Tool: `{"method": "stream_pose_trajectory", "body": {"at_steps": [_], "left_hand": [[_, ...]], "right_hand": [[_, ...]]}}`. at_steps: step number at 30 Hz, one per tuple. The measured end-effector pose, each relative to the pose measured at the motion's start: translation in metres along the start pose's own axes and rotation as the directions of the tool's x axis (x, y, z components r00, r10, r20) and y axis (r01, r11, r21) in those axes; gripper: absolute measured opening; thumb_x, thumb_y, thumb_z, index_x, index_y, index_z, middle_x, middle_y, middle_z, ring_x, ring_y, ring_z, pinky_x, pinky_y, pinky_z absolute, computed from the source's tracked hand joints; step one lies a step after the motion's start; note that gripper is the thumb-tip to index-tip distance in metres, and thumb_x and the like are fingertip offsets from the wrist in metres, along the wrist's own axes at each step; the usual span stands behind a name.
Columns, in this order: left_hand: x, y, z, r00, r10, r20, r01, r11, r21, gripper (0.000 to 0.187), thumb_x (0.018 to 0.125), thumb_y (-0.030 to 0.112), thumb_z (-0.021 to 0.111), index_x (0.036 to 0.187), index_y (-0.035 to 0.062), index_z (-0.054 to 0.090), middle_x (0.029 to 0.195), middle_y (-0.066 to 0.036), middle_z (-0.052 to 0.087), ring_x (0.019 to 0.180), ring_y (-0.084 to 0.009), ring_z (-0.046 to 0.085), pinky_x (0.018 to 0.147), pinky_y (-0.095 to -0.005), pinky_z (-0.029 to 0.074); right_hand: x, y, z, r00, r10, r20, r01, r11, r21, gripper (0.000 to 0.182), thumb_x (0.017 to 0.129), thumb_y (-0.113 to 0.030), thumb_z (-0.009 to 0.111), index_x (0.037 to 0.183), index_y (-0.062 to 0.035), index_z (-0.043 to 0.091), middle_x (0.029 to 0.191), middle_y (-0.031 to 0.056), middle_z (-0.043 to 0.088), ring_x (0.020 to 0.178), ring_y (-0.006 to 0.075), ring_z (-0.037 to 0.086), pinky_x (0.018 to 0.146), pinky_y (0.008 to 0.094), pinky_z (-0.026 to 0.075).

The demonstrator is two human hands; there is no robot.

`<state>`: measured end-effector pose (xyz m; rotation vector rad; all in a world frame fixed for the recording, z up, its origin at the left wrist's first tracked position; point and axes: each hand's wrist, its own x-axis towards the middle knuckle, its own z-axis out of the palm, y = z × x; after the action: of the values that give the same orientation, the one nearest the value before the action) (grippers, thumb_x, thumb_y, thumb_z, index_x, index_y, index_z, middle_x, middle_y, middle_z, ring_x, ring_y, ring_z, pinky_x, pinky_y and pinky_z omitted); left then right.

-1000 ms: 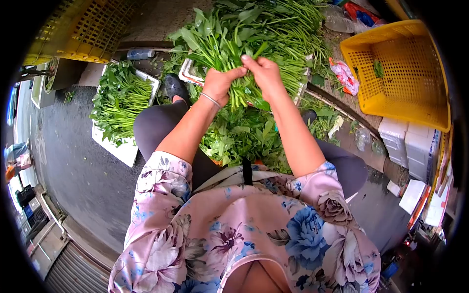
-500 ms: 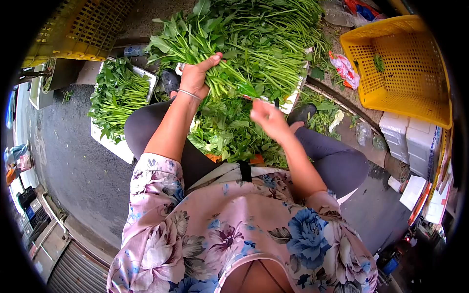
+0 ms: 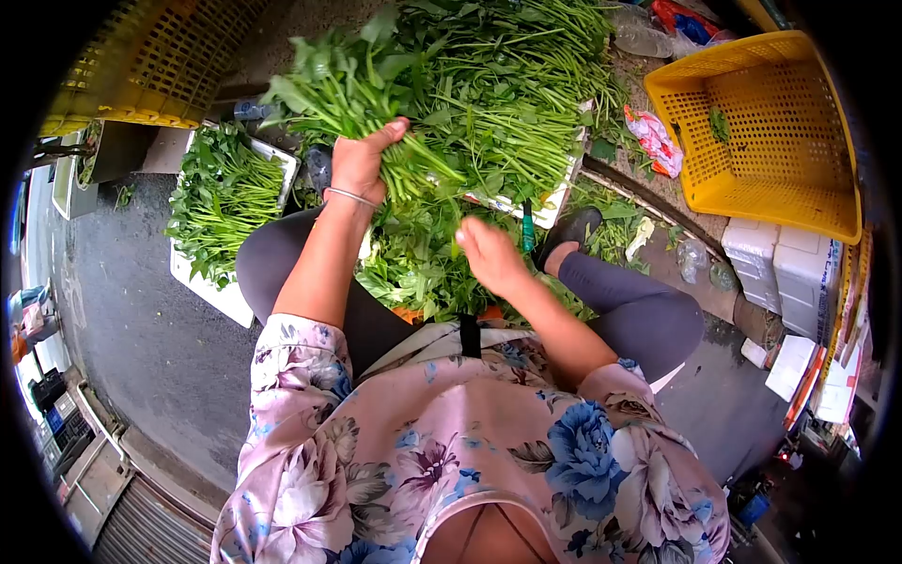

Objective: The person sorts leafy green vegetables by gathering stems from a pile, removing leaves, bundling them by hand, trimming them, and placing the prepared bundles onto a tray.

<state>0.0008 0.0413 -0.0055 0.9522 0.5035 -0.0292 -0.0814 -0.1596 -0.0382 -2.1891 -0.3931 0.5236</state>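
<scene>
My left hand (image 3: 359,169) is wrapped round a bunch of water spinach (image 3: 348,94). Leaves fan out toward the upper left, and cut stems stick out to the right. Lower and to the right, my right hand (image 3: 490,258) is closed with thumb and fingers together, slightly blurred; what it pinches is too small to make out. Beneath the hands lies a heap of loose greens (image 3: 423,258). Beyond them, a large pile of long-stemmed water spinach (image 3: 517,94) covers a white tray (image 3: 554,202). A narrow green-and-black object (image 3: 527,226) is at that tray's near edge.
On the left, more water spinach (image 3: 225,202) lies on a white foam board (image 3: 216,291). A yellow basket (image 3: 770,188) stands at right, another yellow crate (image 3: 150,66) at upper left. White foam boxes (image 3: 780,268) and a red-and-white plastic bag (image 3: 653,141) are on the right.
My left hand and its bunch have shifted slightly left and down. My right hand has moved down and left, away from the stems, uncovering the green-and-black object.
</scene>
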Motion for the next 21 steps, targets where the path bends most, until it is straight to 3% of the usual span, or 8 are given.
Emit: {"method": "stream_pose_trajectory", "body": {"at_steps": [2, 4, 6, 8, 16, 18, 20, 21], "left_hand": [[-0.001, 0.009, -0.002, 0.998, 0.055, -0.043, -0.056, 0.998, -0.042, 0.018, 0.075, -0.003, 0.058, 0.092, -0.0053, 0.057, 0.087, -0.013, 0.062, 0.075, -0.0216, 0.061, 0.067, -0.0344, 0.052], [0.0, 0.009, -0.004, 0.997, 0.064, -0.053, -0.067, 0.997, -0.047, 0.018, 0.075, -0.003, 0.057, 0.093, -0.005, 0.057, 0.088, -0.014, 0.062, 0.076, -0.0221, 0.061, 0.067, -0.0351, 0.052], [0.0, 0.007, -0.004, 0.997, 0.0, -0.079, 0.0, 1.0, -0.001, 0.018, 0.076, -0.002, 0.057, 0.093, -0.0054, 0.056, 0.088, -0.013, 0.062, 0.076, -0.0221, 0.06, 0.066, -0.0353, 0.052], [0.002, -0.002, -0.006, 0.999, -0.016, -0.049, 0.017, 1.0, 0.012, 0.017, 0.076, -0.002, 0.057, 0.093, -0.0052, 0.057, 0.089, -0.014, 0.062, 0.075, -0.0217, 0.06, 0.066, -0.0345, 0.051], [-0.012, -0.001, 0.008, 0.993, -0.036, 0.116, 0.051, 0.99, -0.13, 0.025, 0.079, 0.002, 0.056, 0.103, -0.0031, 0.049, 0.098, -0.015, 0.059, 0.089, -0.0279, 0.058, 0.075, -0.0391, 0.05], [-0.015, 0.001, 0.009, 0.988, -0.114, 0.104, 0.124, 0.987, -0.101, 0.023, 0.079, 0.002, 0.055, 0.1, -0.0038, 0.05, 0.094, -0.014, 0.06, 0.086, -0.0265, 0.058, 0.075, -0.0389, 0.05], [-0.012, 0.01, 0.003, 0.988, -0.144, 0.06, 0.151, 0.977, -0.147, 0.02, 0.078, -0.002, 0.055, 0.097, -0.0039, 0.05, 0.087, -0.014, 0.059, 0.075, -0.0241, 0.06, 0.064, -0.0379, 0.053], [-0.007, 0.006, 0.001, 0.995, -0.066, 0.076, 0.079, 0.979, -0.19, 0.018, 0.078, -0.001, 0.054, 0.095, -0.0038, 0.051, 0.083, -0.013, 0.058, 0.072, -0.0237, 0.059, 0.062, -0.0381, 0.052]], "right_hand": [[-0.018, 0.021, 0.006, 0.942, 0.165, 0.291, -0.12, 0.979, -0.164, 0.025, 0.086, -0.026, 0.045, 0.097, -0.0037, 0.047, 0.077, 0.0224, 0.057, 0.072, 0.0361, 0.058, 0.065, 0.0447, 0.044], [-0.027, 0.017, -0.001, 0.898, 0.34, 0.279, -0.191, 0.873, -0.449, 0.043, 0.087, -0.033, 0.042, 0.119, -0.0039, 0.041, 0.101, 0.0242, 0.055, 0.091, 0.0345, 0.056, 0.08, 0.0413, 0.044], [-0.008, 0.004, -0.017, 0.873, 0.429, 0.231, -0.396, 0.901, -0.179, 0.059, 0.088, -0.044, 0.036, 0.131, -0.0039, 0.028, 0.119, 0.0218, 0.047, 0.106, 0.033, 0.049, 0.091, 0.0381, 0.038], [0.014, 0.013, -0.011, 0.963, 0.269, -0.007, -0.257, 0.929, 0.268, 0.063, 0.087, -0.051, 0.03, 0.129, -0.0034, 0.031, 0.118, 0.0188, 0.048, 0.109, 0.0311, 0.048, 0.091, 0.0366, 0.037], [0.074, -0.048, -0.006, 0.966, 0.06, -0.251, 0.03, 0.94, 0.339, 0.025, 0.085, -0.021, 0.048, 0.095, 0.0001, 0.058, 0.07, 0.0134, 0.061, 0.06, 0.0223, 0.058, 0.057, 0.033, 0.044], [0.083, -0.053, -0.019, 0.972, 0.018, -0.236, 0.046, 0.964, 0.264, 0.029, 0.085, -0.026, 0.05, 0.088, 0.0009, 0.059, 0.067, 0.0108, 0.061, 0.057, 0.0217, 0.058, 0.054, 0.0327, 0.044], [0.106, -0.046, -0.049, 0.96, 0.133, 0.246, -0.213, 0.916, 0.34, 0.033, 0.084, -0.033, 0.051, 0.087, -0.0018, 0.06, 0.071, 0.0078, 0.063, 0.058, 0.0182, 0.058, 0.053, 0.0316, 0.045], [0.121, -0.038, -0.064, 0.975, 0.175, 0.139, -0.215, 0.907, 0.363, 0.035, 0.084, -0.037, 0.051, 0.088, -0.0036, 0.061, 0.072, 0.0061, 0.063, 0.058, 0.0163, 0.058, 0.055, 0.0309, 0.045]]}}
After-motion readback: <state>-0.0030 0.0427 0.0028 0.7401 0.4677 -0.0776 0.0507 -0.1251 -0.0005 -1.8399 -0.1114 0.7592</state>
